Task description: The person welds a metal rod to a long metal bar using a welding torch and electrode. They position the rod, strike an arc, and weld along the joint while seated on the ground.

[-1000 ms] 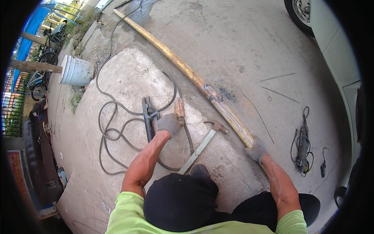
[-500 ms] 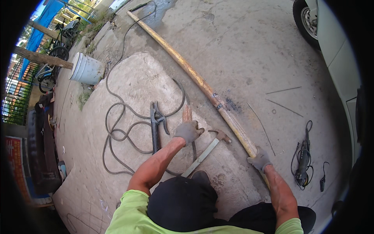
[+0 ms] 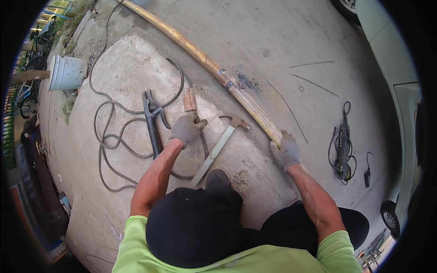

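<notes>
My left hand (image 3: 186, 129), in a grey glove, is closed round the lower end of a short reddish-brown piece (image 3: 190, 99). Its kind is unclear, and the glove hides part of it. My gloved right hand (image 3: 286, 149) wraps round the near end of a long, rusty yellowish pipe (image 3: 195, 53). A dark joint shows partway along this pipe. Left of my left hand lies a black welding electrode holder (image 3: 152, 125) with its cable. A claw hammer (image 3: 214, 150) with a pale handle rests between my hands, its rusty head toward the pipe.
Grey cable (image 3: 109, 148) loops over the raised concrete slab (image 3: 132, 57). Thin rods (image 3: 287, 109) lie beyond the pipe. Farther right are a black corded tool (image 3: 342, 157) and a small hooked tool (image 3: 367, 173), near a pale vehicle (image 3: 387, 50). A white bucket (image 3: 67, 73) stands far left.
The view has shifted, so the ground things sit higher and farther left. My left hand has drawn slightly back from the hammer head. My right hand stays on the pipe.
</notes>
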Demonstrator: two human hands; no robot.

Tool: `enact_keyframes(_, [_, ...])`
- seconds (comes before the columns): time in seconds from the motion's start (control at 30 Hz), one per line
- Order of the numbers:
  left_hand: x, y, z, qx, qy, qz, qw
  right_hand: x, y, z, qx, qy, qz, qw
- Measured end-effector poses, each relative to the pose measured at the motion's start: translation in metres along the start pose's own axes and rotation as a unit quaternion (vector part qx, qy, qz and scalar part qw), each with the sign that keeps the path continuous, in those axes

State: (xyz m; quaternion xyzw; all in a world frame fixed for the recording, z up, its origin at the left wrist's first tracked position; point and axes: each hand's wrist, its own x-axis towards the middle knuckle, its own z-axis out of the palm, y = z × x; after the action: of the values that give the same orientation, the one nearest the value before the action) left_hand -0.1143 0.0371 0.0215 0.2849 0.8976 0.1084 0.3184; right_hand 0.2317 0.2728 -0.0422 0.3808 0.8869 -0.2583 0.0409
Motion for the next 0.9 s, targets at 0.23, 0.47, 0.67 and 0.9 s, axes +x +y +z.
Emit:
enact_keyframes(0.23, [0.008,0.006,-0.006,-0.032,-0.013,-0.009,0.999,0.006,0.005,-0.005,0.009,-0.031,0.014,0.999])
enact_keyframes(0.47, [0.039,-0.007,-0.008,-0.007,0.032,-0.017,0.999,0.014,0.007,-0.012,0.023,-0.068,0.014,0.997])
enact_keyframes(0.67, [0.074,-0.012,-0.036,0.074,0.066,-0.073,0.992,0.017,0.008,-0.009,0.033,-0.051,0.014,0.998])
enact_keyframes(0.9, [0.075,0.014,-0.033,0.116,0.07,-0.092,0.986,0.013,0.008,-0.006,0.009,-0.046,0.026,0.999])
